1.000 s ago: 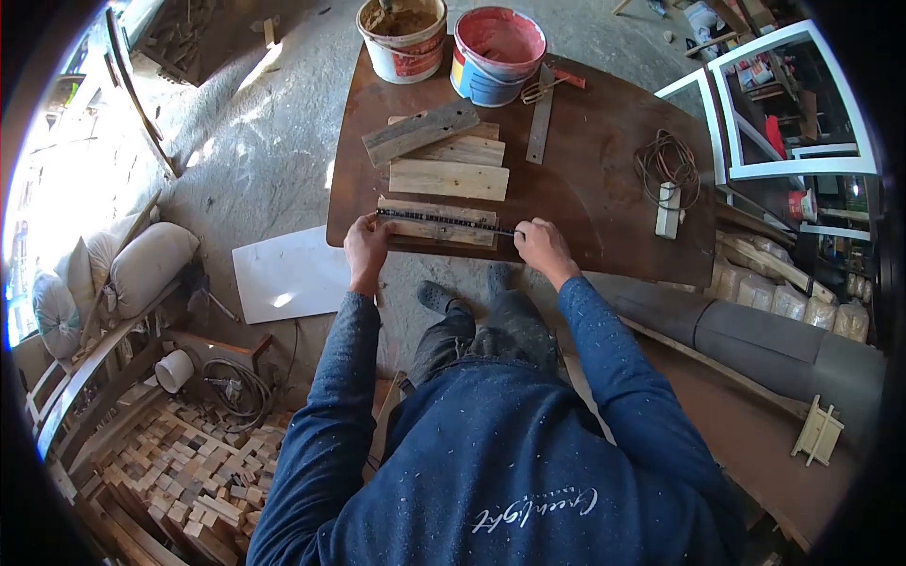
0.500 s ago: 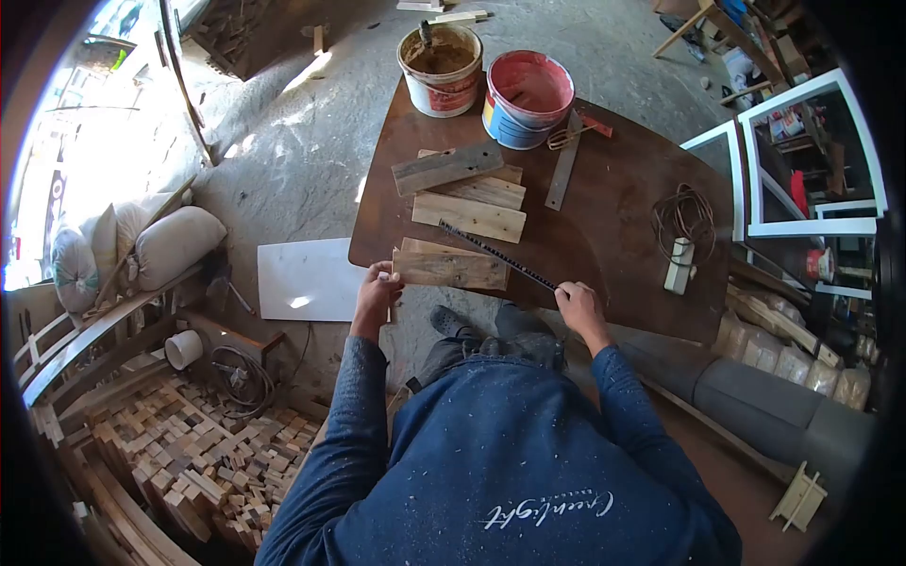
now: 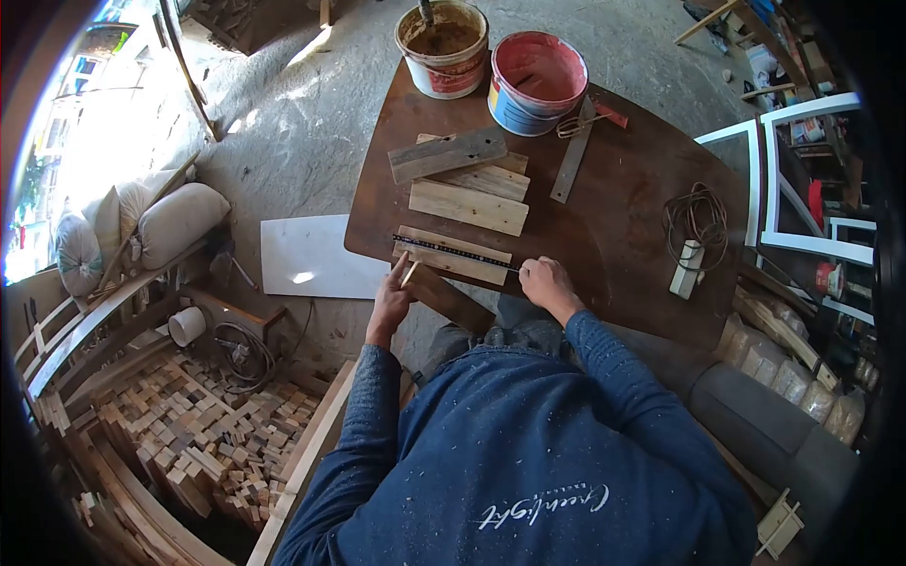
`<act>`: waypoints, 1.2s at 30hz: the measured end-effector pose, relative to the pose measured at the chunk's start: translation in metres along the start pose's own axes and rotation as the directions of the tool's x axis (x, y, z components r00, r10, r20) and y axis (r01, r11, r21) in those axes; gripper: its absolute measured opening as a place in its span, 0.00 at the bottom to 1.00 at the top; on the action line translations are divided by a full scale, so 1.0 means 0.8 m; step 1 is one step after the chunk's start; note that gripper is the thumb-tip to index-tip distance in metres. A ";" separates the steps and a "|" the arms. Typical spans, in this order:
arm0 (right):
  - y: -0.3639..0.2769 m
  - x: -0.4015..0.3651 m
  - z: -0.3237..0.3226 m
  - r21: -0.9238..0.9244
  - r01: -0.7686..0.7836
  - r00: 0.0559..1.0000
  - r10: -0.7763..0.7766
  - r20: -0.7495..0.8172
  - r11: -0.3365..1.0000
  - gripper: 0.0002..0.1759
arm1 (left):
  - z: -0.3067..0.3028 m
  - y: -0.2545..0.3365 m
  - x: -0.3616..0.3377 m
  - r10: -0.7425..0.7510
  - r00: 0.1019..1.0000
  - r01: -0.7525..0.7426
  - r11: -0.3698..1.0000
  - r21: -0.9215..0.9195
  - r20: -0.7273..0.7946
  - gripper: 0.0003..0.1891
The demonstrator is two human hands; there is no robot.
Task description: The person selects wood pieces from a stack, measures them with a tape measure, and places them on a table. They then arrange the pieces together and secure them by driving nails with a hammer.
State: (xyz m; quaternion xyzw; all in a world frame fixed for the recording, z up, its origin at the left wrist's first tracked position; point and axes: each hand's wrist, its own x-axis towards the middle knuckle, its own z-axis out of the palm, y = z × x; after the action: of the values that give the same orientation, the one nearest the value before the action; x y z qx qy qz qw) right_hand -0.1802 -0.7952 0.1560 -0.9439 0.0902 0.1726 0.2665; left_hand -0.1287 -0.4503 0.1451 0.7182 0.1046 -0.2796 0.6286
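My left hand (image 3: pixel 393 294) holds the end of a brown wooden board (image 3: pixel 447 298), which slants down past the table's near edge. One finger of that hand points up at the left end of a dark, narrow marked strip (image 3: pixel 462 252). This strip lies along a light wooden board (image 3: pixel 472 266) at the table edge. At its right end, my right hand (image 3: pixel 550 285) is closed on the strip. Beyond them are several stacked boards, with a pale one (image 3: pixel 469 207) nearest and a grey one (image 3: pixel 447 155) on top.
On the brown table (image 3: pixel 623 255) stand a bucket of brown paste (image 3: pixel 444 75) and a red-and-blue bucket (image 3: pixel 528 108). A metal ruler (image 3: pixel 573 160) and a coiled cable with a socket block (image 3: pixel 686 269) lie farther right. Wood offcuts (image 3: pixel 203 424) fill the lower left.
The brown board has swung down off the table edge in my left hand, uncovering the light board. My right hand has moved left and nearer, and the strip now lies along the light board.
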 end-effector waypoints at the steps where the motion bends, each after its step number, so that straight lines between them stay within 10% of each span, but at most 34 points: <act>1: 0.004 0.002 -0.002 -0.007 -0.008 1.000 0.008 0.003 1.000 0.13 | -0.004 -0.035 0.018 0.077 0.997 -0.076 0.991 0.107 -0.007 0.37; 6: 0.011 0.003 -0.005 -0.004 -0.036 0.999 0.036 -0.015 0.999 0.13 | -0.005 -0.021 0.018 -0.017 0.998 0.042 0.906 0.422 -0.063 0.36; 18: 0.011 -0.003 0.003 -0.024 -0.044 0.996 0.042 -0.074 0.999 0.12 | -0.006 0.002 0.015 -0.137 0.990 0.133 0.981 0.140 0.019 0.36; 25: 0.011 -0.019 -0.033 0.366 -0.006 0.999 0.023 -0.042 0.930 0.16 | -0.001 0.057 -0.017 -0.132 0.983 0.158 0.963 -0.219 0.129 0.35; 28: 0.014 -0.039 -0.089 0.487 -0.146 0.987 0.091 0.134 0.861 0.18 | 0.052 0.091 -0.020 -0.124 0.969 0.187 0.934 -0.304 0.214 0.33; 36: 0.075 -0.100 -0.156 0.080 -0.170 0.968 0.182 -0.175 0.982 0.16 | 0.285 0.049 0.050 -0.120 0.918 0.272 0.883 -0.381 0.377 0.29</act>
State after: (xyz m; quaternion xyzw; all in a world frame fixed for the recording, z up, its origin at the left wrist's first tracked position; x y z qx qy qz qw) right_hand -0.2351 -0.9061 0.2570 -0.9349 0.2031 0.1056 0.2711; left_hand -0.1374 -0.6846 0.1449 0.4890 0.1256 -0.4335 0.7464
